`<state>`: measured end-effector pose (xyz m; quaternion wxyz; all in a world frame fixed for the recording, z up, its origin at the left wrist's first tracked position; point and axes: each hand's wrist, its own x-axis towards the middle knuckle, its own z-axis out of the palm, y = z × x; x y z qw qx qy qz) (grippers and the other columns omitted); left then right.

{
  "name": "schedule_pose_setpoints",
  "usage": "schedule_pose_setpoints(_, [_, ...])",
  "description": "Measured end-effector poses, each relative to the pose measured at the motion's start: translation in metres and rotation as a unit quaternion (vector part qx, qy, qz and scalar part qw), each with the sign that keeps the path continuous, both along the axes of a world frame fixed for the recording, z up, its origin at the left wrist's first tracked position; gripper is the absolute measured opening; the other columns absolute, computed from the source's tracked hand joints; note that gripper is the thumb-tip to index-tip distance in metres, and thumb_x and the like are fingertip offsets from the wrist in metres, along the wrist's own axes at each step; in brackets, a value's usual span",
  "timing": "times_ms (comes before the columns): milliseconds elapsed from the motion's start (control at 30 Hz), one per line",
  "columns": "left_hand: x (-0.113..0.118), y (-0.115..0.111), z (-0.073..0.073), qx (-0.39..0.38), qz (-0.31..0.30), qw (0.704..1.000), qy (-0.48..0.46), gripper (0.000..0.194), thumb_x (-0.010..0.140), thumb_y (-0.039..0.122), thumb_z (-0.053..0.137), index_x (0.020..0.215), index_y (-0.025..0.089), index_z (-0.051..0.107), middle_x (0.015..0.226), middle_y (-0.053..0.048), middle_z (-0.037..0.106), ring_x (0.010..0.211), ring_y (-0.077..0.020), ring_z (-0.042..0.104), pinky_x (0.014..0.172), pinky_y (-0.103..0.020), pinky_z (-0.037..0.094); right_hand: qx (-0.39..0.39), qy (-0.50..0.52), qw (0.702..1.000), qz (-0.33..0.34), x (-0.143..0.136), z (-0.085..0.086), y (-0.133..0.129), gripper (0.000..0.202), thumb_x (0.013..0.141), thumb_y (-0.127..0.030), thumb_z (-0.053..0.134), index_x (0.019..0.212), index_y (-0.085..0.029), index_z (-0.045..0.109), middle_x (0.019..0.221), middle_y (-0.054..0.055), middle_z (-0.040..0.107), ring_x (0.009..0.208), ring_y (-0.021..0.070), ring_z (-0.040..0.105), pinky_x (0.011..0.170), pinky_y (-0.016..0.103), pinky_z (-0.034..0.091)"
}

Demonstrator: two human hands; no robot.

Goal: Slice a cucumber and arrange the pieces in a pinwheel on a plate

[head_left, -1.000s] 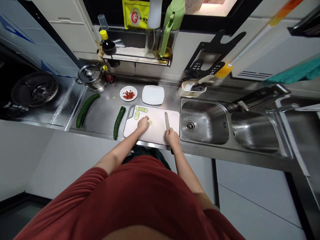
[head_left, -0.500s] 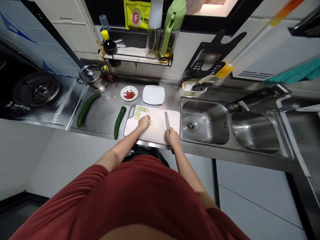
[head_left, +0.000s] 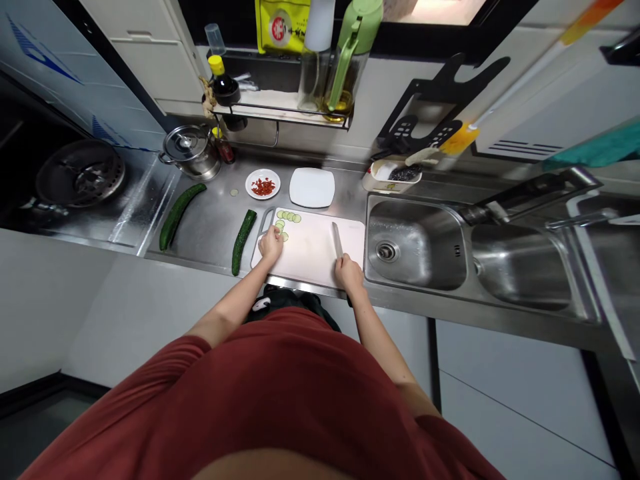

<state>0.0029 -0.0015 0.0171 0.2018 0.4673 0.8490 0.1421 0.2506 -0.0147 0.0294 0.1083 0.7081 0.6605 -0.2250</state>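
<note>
My left hand is over the left part of the white cutting board, its fingers closed at a pale cucumber slice. More thin slices lie by its fingertips, partly covered by the hand. Above them a short row of overlapping cucumber slices lies along the board's upper left. My right hand grips a kitchen knife by the handle near the board's right side, the blade pointing away from me. To the board's left rests a cut dark green cucumber.
A whole cucumber lies farther left, below a lidded steel pot. Behind the board stand a small plate of red pieces and a white square plate. A double sink adjoins on the right; a bottle shelf overhangs the back.
My left hand has moved left across the board, bringing a cucumber slice close to the other slices. My right hand and the knife stay nearly in place; the view has shifted slightly.
</note>
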Motion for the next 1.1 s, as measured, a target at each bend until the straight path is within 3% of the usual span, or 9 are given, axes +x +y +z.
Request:
schedule_pose_setpoints(267, [-0.01,-0.001,-0.003,-0.002,0.019,1.0,0.006,0.023,0.088,0.024,0.047,0.11,0.027,0.052,0.096,-0.003,0.07,0.098,-0.0207,0.063,0.091,-0.034,0.037,0.005,0.0,1.0,0.005,0.001,0.001,0.0,0.039,0.101,-0.033,0.025,0.121,-0.013,0.053,0.099,0.015,0.067,0.094,0.0245,0.064,0.079,0.031,0.042])
schedule_pose_setpoints(567, [-0.015,-0.004,0.002,-0.017,0.011,1.0,0.024,0.022,0.088,0.026,0.048,0.109,0.027,0.054,0.1,-0.004,0.07,0.103,-0.0213,0.061,0.088,-0.032,0.038,0.001,-0.003,1.0,-0.001,-0.001,0.003,-0.001,0.04,0.101,-0.033,0.025,0.121,-0.013,0.053,0.102,0.015,0.067,0.095,0.0243,0.063,0.078,0.031,0.042])
schedule_pose_setpoints(967, [-0.018,-0.008,-0.01,0.007,-0.004,0.999,0.045,0.02,0.089,0.029,0.047,0.107,0.026,0.056,0.113,-0.006,0.063,0.105,-0.0211,0.058,0.088,-0.032,0.039,0.007,0.0,1.0,0.007,0.001,-0.001,-0.001,0.039,0.101,-0.033,0.025,0.121,-0.014,0.052,0.1,0.015,0.067,0.095,0.0253,0.064,0.079,0.032,0.043])
schedule_pose_setpoints(1100, [-0.017,-0.003,-0.008,0.003,-0.001,0.999,0.043,0.022,0.088,0.029,0.047,0.107,0.026,0.058,0.111,-0.007,0.062,0.107,-0.0233,0.055,0.09,-0.035,0.038,0.004,0.002,1.0,0.007,0.001,-0.002,-0.001,0.039,0.101,-0.033,0.025,0.121,-0.014,0.052,0.101,0.016,0.067,0.095,0.0248,0.064,0.08,0.032,0.043])
